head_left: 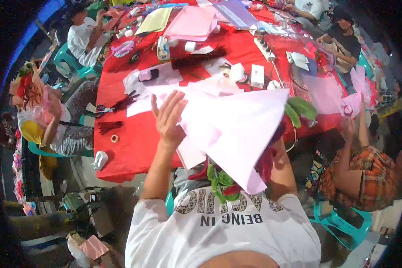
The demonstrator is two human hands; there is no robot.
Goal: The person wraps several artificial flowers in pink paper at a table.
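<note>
A pale pink wrapping sheet (234, 127) spreads before my chest, folded around a bouquet of fuzzy craft flowers. Green fuzzy leaves (221, 181) and dark red parts stick out below the sheet near my shirt, and thicker green leaves (298, 109) show at its right edge. My left hand (169, 117) is raised at the sheet's left side, its fingers apart and nothing seen between them. Behind the sheet and the dark red flowers, my right hand (279, 142) is mostly hidden; its fingers and grip cannot be made out.
Scissors (104, 110), a tape roll (114, 138) and dark stems (110, 127) lie left on the red-covered table (137, 157). A power strip (264, 49) and stacked paper (191, 23) lie farther back. People sit on both sides, one holding a pink bouquet (358, 97) at right.
</note>
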